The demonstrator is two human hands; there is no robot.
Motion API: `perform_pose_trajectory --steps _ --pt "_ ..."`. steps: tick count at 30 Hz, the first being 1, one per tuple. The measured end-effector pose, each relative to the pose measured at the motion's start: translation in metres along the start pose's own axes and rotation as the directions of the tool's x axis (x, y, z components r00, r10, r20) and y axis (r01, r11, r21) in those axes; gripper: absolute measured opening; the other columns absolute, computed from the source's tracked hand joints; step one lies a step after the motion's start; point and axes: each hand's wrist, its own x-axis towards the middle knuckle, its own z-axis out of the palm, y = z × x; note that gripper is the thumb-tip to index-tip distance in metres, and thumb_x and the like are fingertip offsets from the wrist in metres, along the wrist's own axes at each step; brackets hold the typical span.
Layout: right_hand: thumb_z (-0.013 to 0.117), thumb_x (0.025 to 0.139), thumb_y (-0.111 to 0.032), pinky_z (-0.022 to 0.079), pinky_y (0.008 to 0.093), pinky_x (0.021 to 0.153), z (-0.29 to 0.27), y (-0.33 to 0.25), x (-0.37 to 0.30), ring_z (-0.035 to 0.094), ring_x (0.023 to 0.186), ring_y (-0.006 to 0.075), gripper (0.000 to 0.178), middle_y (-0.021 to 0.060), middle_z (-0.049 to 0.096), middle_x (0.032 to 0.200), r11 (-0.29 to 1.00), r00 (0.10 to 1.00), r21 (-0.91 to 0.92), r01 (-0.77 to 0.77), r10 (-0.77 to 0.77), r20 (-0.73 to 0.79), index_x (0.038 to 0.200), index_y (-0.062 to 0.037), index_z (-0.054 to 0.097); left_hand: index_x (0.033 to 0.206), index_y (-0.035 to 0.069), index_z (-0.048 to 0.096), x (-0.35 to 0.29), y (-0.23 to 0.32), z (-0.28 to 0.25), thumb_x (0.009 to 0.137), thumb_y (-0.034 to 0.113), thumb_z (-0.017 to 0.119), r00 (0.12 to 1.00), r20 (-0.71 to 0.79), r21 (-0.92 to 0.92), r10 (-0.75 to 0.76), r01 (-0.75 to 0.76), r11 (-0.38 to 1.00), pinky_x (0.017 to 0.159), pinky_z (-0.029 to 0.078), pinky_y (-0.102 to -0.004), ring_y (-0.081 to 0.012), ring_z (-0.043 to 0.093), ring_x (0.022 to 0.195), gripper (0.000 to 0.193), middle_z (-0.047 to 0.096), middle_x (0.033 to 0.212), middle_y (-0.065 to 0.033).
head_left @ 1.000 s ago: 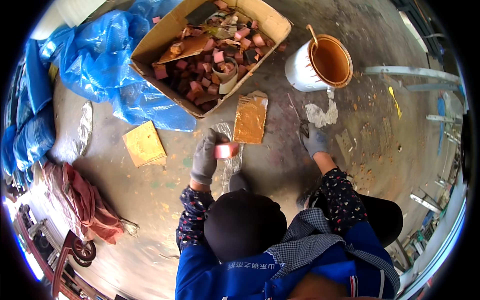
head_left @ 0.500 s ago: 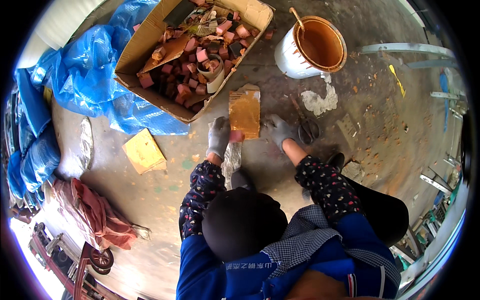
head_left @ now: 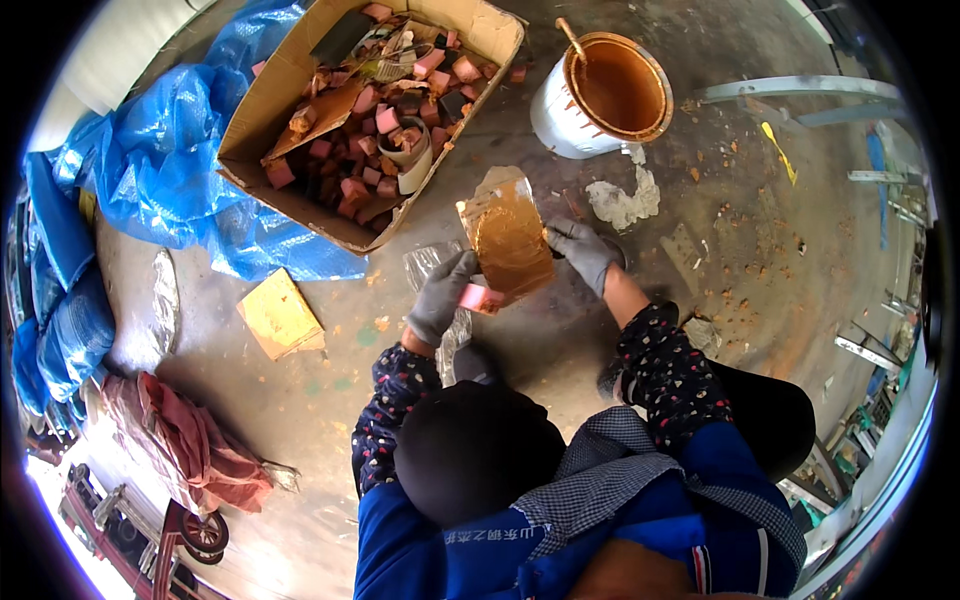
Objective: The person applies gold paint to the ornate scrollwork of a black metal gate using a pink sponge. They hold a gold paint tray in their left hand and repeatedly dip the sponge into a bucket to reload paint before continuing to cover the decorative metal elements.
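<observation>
Left hand (head_left: 445,295), gray-gloved, closed around a small pink block with orange smears (head_left: 482,299); its fingertips reach the lower left edge of a flat rectangular board coated in glossy orange-brown (head_left: 510,240). Right hand (head_left: 588,255), gloved the same, pinches that board's right edge between thumb and fingers; exact finger placement underneath cannot be told. Board held tilted between the two hands, in front of the person; pink block just below its lower left corner. Beneath and left of the board, a crumpled strip of clear plastic (head_left: 428,262) on the stained concrete floor (head_left: 360,400). Farther left, well apart from the hands, a yellow-orange square board (head_left: 280,315) lying flat. Beyond the hands, an open brown cardboard box (head_left: 262,108), heaped with pink and dark blocks plus scraps; crumpled blue plastic sheeting (head_left: 160,160) along its left side. Right of the box, a white round bucket (head_left: 558,118), orange-brown inside, a stick handle (head_left: 570,38) leaning over its rim. Near the right hand, a ragged pale gray patch (head_left: 628,200) on the floor.
</observation>
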Motion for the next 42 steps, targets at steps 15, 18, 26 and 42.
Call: perform_pose_trajectory --steps 15,18,26,42 --pt "0.061 0.092 -0.026 0.051 0.0329 0.084 -0.053 -0.225 0.035 0.066 0.092 0.0208 0.025 0.0095 0.07 0.099 0.502 0.778 -0.742 0.444 -0.628 0.04 0.104 -0.0049 0.067 0.085 -0.001 0.065 -0.007 0.026 -0.009 0.096 0.036 0.059 0.977 0.123 0.279 0.176 -0.204 0.938 0.057 0.045 -0.0256 -0.0135 0.059 0.059 0.039 0.062 0.065 -0.004" --pt "0.062 0.088 -0.042 0.046 0.0404 0.093 -0.039 -0.273 0.061 0.059 0.11 0.0337 0.041 0.0138 0.061 0.115 0.346 0.774 -0.938 0.006 -0.596 -0.215 0.112 -0.0103 0.066 0.082 0.001 0.063 -0.009 0.009 0.0 0.097 0.035 0.057 0.901 0.051 0.34 0.43 -0.421 0.841 0.056 0.045 -0.0254 -0.0141 0.059 0.058 0.037 0.061 0.065 -0.004" --pt "0.067 0.082 -0.024 0.048 0.0394 0.081 -0.073 -0.257 0.111 0.062 0.092 0.0298 0.017 0.0116 0.063 0.091 0.286 0.678 -0.958 -0.002 -0.704 -0.212 0.089 -0.0086 0.07 0.101 0.0 0.06 -0.022 0.024 0.009 0.1 0.033 0.053 0.983 -0.054 0.142 0.176 -0.167 0.976 0.067 0.048 -0.0256 -0.0109 0.058 0.075 0.034 0.061 0.084 -0.0035" --pt "0.064 0.087 -0.023 0.048 0.0407 0.087 -0.115 -0.239 0.049 0.06 0.1 0.0326 0.025 0.0143 0.062 0.099 0.066 0.841 -0.984 0.168 -0.531 0.108 0.105 -0.0054 0.062 0.11 0.001 0.058 0.012 0.016 0.01 0.101 0.032 0.053 0.868 -0.054 0.375 0.494 -0.441 0.815 0.068 0.05 -0.0275 -0.0117 0.059 0.076 0.033 0.06 0.088 -0.0031"
